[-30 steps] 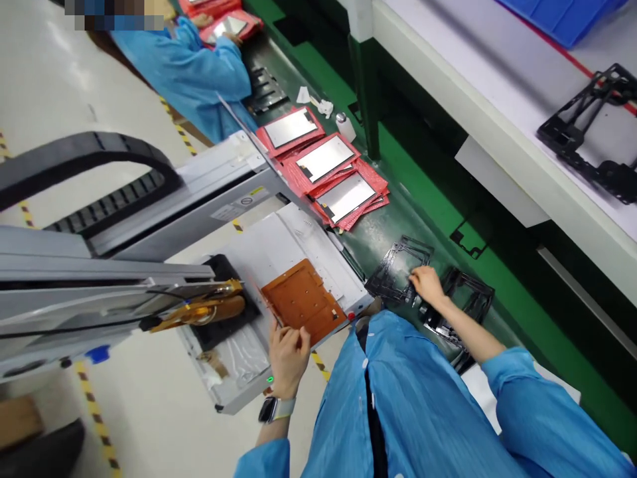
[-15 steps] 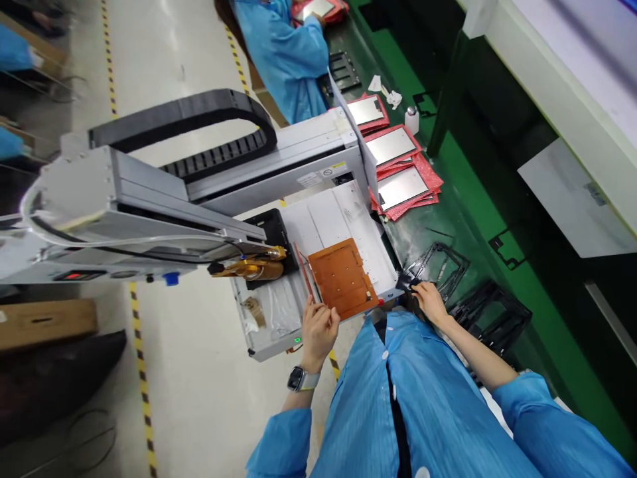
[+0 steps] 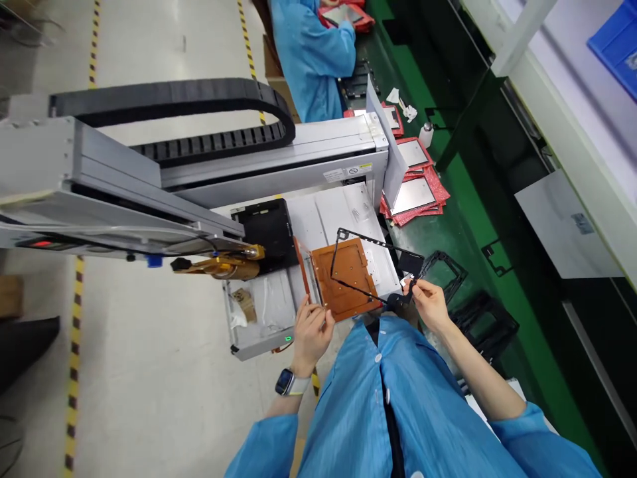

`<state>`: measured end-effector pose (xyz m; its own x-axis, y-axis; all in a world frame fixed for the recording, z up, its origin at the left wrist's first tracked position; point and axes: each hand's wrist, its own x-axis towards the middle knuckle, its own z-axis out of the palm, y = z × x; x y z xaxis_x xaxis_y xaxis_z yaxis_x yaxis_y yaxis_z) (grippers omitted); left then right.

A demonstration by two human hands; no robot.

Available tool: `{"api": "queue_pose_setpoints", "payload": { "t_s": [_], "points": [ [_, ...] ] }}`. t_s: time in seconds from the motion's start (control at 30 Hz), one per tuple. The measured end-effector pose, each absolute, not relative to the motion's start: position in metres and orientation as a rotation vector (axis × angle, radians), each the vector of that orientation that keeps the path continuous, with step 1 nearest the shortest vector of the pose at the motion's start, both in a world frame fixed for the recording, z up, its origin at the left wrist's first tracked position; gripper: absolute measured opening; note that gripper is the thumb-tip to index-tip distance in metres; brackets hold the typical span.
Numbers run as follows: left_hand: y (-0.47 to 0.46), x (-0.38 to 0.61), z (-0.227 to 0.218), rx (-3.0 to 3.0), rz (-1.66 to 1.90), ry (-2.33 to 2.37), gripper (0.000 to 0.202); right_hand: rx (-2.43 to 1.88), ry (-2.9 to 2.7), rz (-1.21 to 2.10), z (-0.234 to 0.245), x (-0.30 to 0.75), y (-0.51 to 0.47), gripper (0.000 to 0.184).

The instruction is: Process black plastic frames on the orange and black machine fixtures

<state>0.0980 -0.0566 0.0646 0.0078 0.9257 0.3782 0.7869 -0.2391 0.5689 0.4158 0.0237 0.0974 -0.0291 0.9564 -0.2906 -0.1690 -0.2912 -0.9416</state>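
My right hand (image 3: 428,304) pinches the near corner of a thin black rectangular frame (image 3: 377,242) and holds it tilted over the orange fixture plate (image 3: 347,275) on the white machine bed (image 3: 343,216). My left hand (image 3: 311,330), with a watch on the wrist, has its fingers curled against the near left edge of the orange plate, beside a raised orange clamp bar (image 3: 301,265). More black frames (image 3: 485,322) are stacked on the green bench to the right of my right hand.
A grey gantry machine (image 3: 199,172) with a black cable chain (image 3: 174,99) and a brass nozzle (image 3: 223,264) spans the left. Red trays holding screens (image 3: 415,199) lie on the green bench (image 3: 478,226). Another person in a blue coat (image 3: 308,53) works further along.
My right hand has lifted one black frame off the bench stack and carried it left over the orange plate. My left hand stays at the plate's near edge. The view has swung.
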Motion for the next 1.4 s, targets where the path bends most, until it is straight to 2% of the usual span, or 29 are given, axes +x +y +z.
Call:
{"api": "queue_pose_setpoints", "payload": {
  "t_s": [0.1, 0.2, 0.37, 0.5, 0.63, 0.9, 1.23, 1.4],
  "points": [
    [-0.060, 0.092, 0.062, 2.009, 1.028, 1.837, 0.031, -1.292, -1.110, 1.368, 0.098, 0.414, 0.019, 0.039],
    [-0.064, 0.084, 0.060, 1.945, 0.988, 1.875, 0.031, -1.214, -1.573, 1.165, 0.093, 0.405, 0.012, 0.021],
    [-0.067, 0.076, 0.063, 1.922, 0.976, 1.939, 0.030, -1.052, -2.396, 0.966, 0.029, 0.362, 0.006, 0.037],
    [-0.068, 0.074, 0.065, 1.969, 0.965, 1.934, 0.030, -1.058, -2.790, 0.928, -0.040, 0.324, 0.003, 0.032],
    [-0.070, 0.071, 0.066, 2.005, 0.951, 1.934, 0.032, -1.108, -2.866, 0.848, -0.074, 0.307, -0.004, 0.025],
    [-0.066, 0.076, 0.069, 2.056, 0.945, 1.886, 0.032, -1.131, -2.838, 0.792, -0.092, 0.296, -0.009, 0.022],
    [-0.057, 0.092, 0.068, 2.124, 0.893, 1.822, 0.031, -1.081, -2.797, 0.729, -0.082, 0.297, -0.027, 0.042],
    [-0.053, 0.104, 0.070, 2.162, 0.922, 1.734, 0.022, -1.027, -2.846, 0.661, -0.081, 0.300, -0.037, 0.042]
  ]
}}
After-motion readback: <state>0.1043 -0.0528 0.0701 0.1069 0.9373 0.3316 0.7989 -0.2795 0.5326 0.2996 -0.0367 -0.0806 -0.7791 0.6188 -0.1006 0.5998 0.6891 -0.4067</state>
